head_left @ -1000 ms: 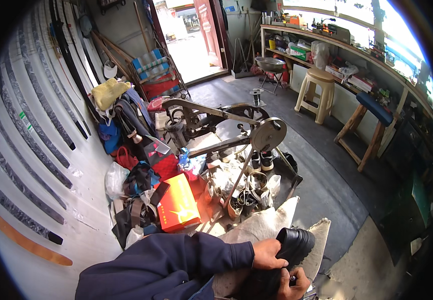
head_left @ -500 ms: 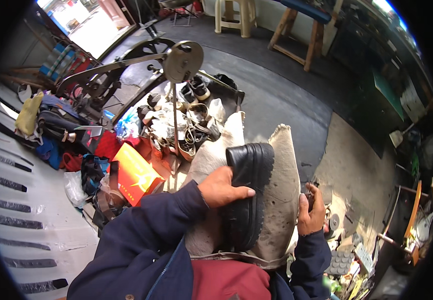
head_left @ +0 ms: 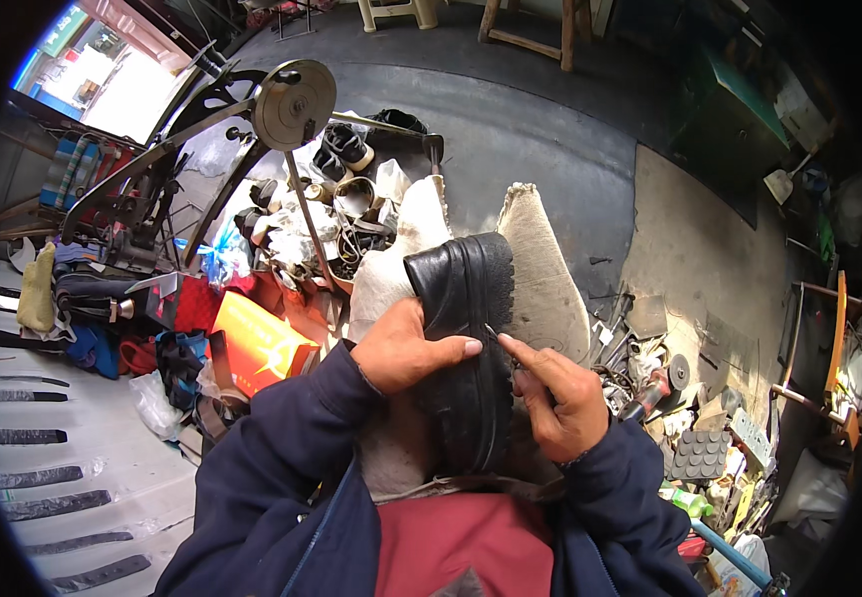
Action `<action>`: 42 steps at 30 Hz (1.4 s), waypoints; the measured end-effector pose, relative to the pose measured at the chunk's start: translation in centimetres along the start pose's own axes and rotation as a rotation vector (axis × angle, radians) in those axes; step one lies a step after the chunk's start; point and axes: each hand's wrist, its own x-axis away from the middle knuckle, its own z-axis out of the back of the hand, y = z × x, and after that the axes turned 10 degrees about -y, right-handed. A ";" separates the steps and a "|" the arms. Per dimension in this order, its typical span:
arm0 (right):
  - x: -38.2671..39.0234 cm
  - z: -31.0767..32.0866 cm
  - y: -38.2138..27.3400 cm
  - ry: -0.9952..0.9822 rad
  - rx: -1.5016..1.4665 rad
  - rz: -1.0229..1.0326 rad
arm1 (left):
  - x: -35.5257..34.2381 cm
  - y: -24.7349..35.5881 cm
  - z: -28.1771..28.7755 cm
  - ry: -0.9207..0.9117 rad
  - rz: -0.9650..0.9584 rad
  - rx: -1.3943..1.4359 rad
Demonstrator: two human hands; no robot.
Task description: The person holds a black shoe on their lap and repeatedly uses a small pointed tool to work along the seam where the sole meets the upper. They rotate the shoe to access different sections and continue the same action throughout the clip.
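Note:
A black leather shoe (head_left: 463, 373) lies on the pale, stained apron (head_left: 540, 244) over my lap, its ridged sole edge turned to the right. My left hand (head_left: 406, 350) grips the shoe from the left, with the thumb pressed on the leather. Over the sole edge, my right hand (head_left: 558, 398) is closed around a thin pointed metal tool (head_left: 493, 329). Its tip meets the shoe near my left thumb, and my index finger stretches along it. Most of this tool is hidden in the hand.
A hand-cranked machine with a round wheel (head_left: 294, 104) stands at the upper left, above a pile of shoes and bags. An orange box (head_left: 257, 338) lies left of my lap. Tools and scraps, with a studded rubber piece (head_left: 702, 454), crowd the floor at right.
My right hand has come left from beside the apron to the shoe's sole edge, bringing the thin pointed tool onto it. My left hand keeps its grip. The view has shifted right.

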 end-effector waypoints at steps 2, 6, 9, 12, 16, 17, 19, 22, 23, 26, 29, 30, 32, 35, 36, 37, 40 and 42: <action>0.1 0.1 0.2 -0.015 0.010 -0.002 | -0.1 -0.1 0.0 -0.010 -0.021 0.015; 0.2 0.5 0.2 -0.063 0.018 -0.011 | -0.2 -0.1 -0.1 -0.023 -0.060 0.023; 0.2 0.6 0.1 -0.082 0.013 -0.025 | -0.1 -0.2 -0.1 -0.024 -0.048 0.024; 0.0 0.9 0.1 -0.107 -0.003 -0.023 | -0.1 -0.3 0.0 -0.033 -0.021 0.015; -0.5 1.3 0.0 -0.127 -0.040 -0.034 | -0.1 -0.5 0.1 -0.042 -0.059 -0.012; -0.6 1.3 -0.2 -0.124 -0.071 -0.038 | -0.1 -0.5 0.1 -0.045 -0.054 -0.025; -0.7 1.3 -0.3 -0.135 -0.105 -0.116 | -0.2 -0.6 0.2 -0.060 -0.063 -0.046; -0.8 0.4 -0.4 -0.078 -0.217 -0.190 | -0.2 -0.6 0.5 -0.091 -0.078 -0.070; -0.8 0.2 -0.2 -0.044 -0.209 -0.148 | -0.3 -0.6 0.6 -0.101 -0.065 -0.080; -1.1 -0.5 1.1 0.022 -0.046 0.002 | -0.2 -0.5 1.0 -0.116 -0.057 -0.099; -1.1 -0.9 2.5 0.088 0.290 0.179 | -0.3 -0.7 1.1 -0.111 -0.082 -0.104; -1.1 -1.2 2.9 0.123 0.307 0.215 | -0.3 -0.7 1.0 -0.106 -0.095 -0.102; -1.0 -1.4 3.3 0.150 0.312 0.247 | -0.2 -0.8 0.9 -0.098 -0.073 -0.080; -0.6 -1.1 3.0 0.109 0.143 0.188 | -0.2 -0.7 0.7 -0.078 -0.060 -0.060; -0.5 -0.9 2.8 0.083 0.004 0.146 | -0.2 -0.7 0.6 -0.068 -0.068 -0.056; -0.4 -0.7 2.6 0.054 -0.136 0.103 | -0.2 -0.7 0.6 -0.074 -0.050 -0.055; 0.0 0.2 1.8 -0.019 -0.154 0.031 | -0.3 -0.7 0.6 -0.087 -0.029 -0.060; 0.1 0.5 1.3 -0.038 -0.093 0.015 | -0.4 -0.8 0.7 -0.100 -0.033 -0.066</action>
